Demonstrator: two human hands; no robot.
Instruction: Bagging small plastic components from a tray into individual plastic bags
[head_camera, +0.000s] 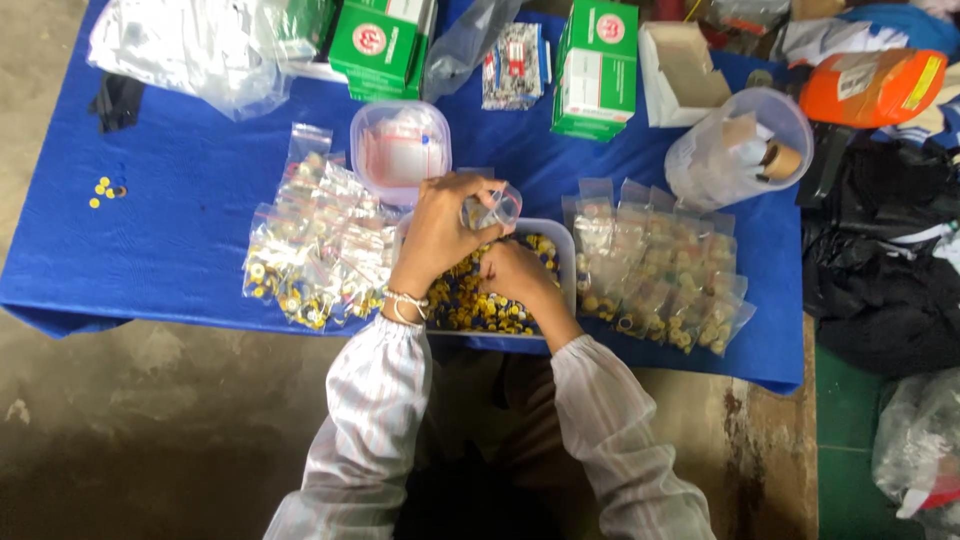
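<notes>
My left hand (440, 228) holds a small clear plastic bag (497, 208) up over a clear tub (562, 240) full of small yellow and blue round parts (470, 305). My right hand (515, 272) reaches down into that tub, fingers among the parts just under the bag; whether it grips any I cannot tell. A pile of filled small bags (315, 245) lies left of the tub. A second spread of filled bags (660, 265) lies to its right.
A blue cloth (170, 220) covers the table. Behind the tub stand a round clear tub (400, 145), green and white boxes (595, 65), an open white box (680, 70) and a clear jar (740, 145). Loose yellow parts (103, 190) lie far left. Dark bags (880, 270) sit right.
</notes>
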